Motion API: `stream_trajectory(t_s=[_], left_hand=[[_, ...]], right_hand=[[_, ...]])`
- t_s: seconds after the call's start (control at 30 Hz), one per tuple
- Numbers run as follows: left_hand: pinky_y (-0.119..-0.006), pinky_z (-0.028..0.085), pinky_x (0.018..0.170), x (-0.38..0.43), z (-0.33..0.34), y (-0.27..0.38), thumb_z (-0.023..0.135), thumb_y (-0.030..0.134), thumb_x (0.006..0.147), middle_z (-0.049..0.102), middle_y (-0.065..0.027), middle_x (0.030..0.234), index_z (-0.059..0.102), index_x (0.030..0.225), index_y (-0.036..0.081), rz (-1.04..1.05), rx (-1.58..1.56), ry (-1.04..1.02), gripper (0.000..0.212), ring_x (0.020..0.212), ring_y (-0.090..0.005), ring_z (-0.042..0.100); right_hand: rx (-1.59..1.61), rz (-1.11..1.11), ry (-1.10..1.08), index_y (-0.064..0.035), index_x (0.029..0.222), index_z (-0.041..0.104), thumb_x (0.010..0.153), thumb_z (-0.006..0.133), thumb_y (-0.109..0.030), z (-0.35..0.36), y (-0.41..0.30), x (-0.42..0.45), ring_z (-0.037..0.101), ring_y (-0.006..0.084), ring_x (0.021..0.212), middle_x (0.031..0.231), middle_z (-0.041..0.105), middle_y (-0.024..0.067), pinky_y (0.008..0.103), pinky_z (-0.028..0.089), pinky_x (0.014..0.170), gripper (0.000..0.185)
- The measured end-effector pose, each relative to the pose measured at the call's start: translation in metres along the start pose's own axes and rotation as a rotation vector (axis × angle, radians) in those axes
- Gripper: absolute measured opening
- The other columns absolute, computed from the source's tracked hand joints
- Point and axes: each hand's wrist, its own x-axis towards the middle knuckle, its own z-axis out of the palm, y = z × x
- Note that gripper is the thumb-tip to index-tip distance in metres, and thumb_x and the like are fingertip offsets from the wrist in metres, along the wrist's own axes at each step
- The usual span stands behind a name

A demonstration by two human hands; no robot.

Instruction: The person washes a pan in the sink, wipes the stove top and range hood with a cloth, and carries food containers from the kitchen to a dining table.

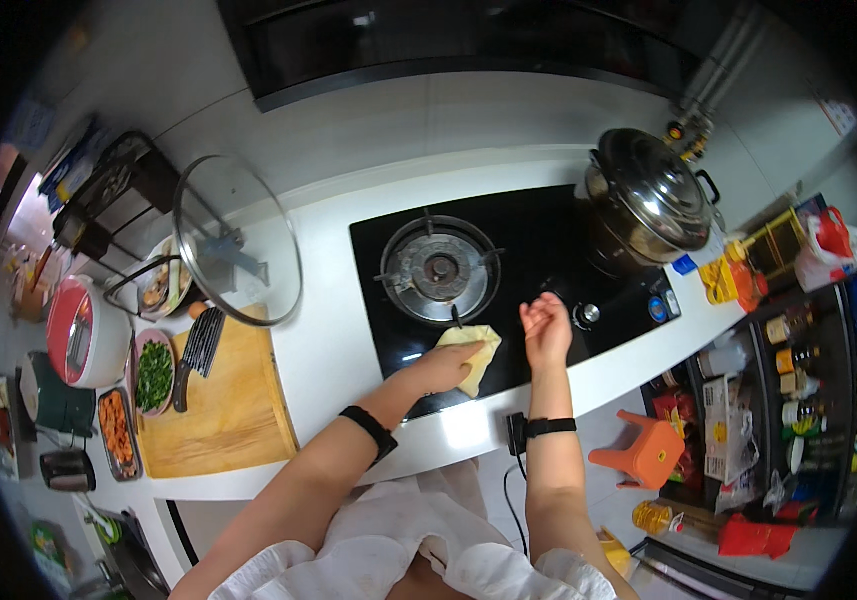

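My left hand (443,367) presses a pale yellow cloth (482,364) against the black glass gas cooktop (537,225), just in front of the round burner (439,268). Its fingers lie over the cloth, which spreads out on both sides of them. My right hand (546,326) is raised over the cooktop, palm up with the fingers loosely curled, and nothing is in it. A control knob (586,314) sits just to its right. A large lidded steel pot (650,199) stands at the cooktop's right end.
At left, a cleaver (195,352) lies on a wooden cutting board (241,405), beside a plate of chopped greens (154,371) and a tray of orange-red pieces (117,431). A glass lid (248,232) stands upright behind the board. An orange stool (646,450) is on the floor at right.
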Motion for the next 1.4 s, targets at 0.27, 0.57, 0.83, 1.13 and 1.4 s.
stream_trajectory(t_s=[0.27,0.57,0.83,1.13,1.4], left_hand=[[-0.038,0.046,0.082,0.0,0.007,0.033,0.046,0.012,0.084,0.06,-0.0192,0.105,0.054,0.117,0.003,-0.033,0.111,0.205,0.035,0.095,-0.0318,0.059],[-0.029,0.049,0.065,-0.05,-0.093,0.054,0.058,0.009,0.08,0.064,-0.0147,0.079,0.062,0.101,0.0,0.153,-0.143,0.472,0.023,0.07,-0.0241,0.063],[-0.021,0.047,0.069,-0.043,-0.136,0.029,0.057,0.004,0.085,0.065,-0.0065,0.083,0.06,0.107,-0.002,-0.083,-0.393,0.668,0.023,0.075,-0.0084,0.059],[-0.025,0.05,0.076,-0.053,-0.145,0.015,0.052,0.004,0.089,0.064,-0.0095,0.089,0.055,0.113,-0.005,-0.27,-0.518,0.837,0.026,0.081,-0.0136,0.06],[-0.025,0.05,0.076,-0.038,-0.155,0.029,0.053,0.003,0.088,0.063,-0.0093,0.088,0.055,0.113,-0.006,-0.228,-0.607,0.796,0.026,0.08,-0.0127,0.06]], right_hand=[[-1.375,-0.377,-0.192,0.0,0.113,0.055,0.082,0.044,0.0,-0.025,0.044,-0.074,0.061,0.0276,0.094,0.104,0.062,0.0183,0.032,0.046,0.082,0.033],[-2.306,-0.201,-0.548,-0.006,0.121,0.053,0.087,0.045,-0.02,-0.009,0.025,0.016,0.04,0.029,0.124,0.137,0.039,0.0168,0.0348,0.035,0.102,0.038],[-2.459,-0.131,-1.075,-0.027,0.134,0.042,0.087,0.044,-0.013,0.048,-0.023,0.158,0.026,0.0207,0.134,0.147,0.024,0.004,0.0337,0.029,0.106,0.049],[-2.222,-0.484,-1.566,-0.0291,0.132,0.042,0.087,0.045,-0.012,0.117,0.033,0.248,0.03,0.0221,0.132,0.146,0.026,0.0019,0.0299,0.032,0.104,0.049],[-2.674,-0.213,-0.479,-0.0146,0.139,0.031,0.089,0.039,-0.02,0.042,-0.022,0.218,0.041,0.0256,0.124,0.14,0.034,0.0165,0.034,0.037,0.097,0.051]])
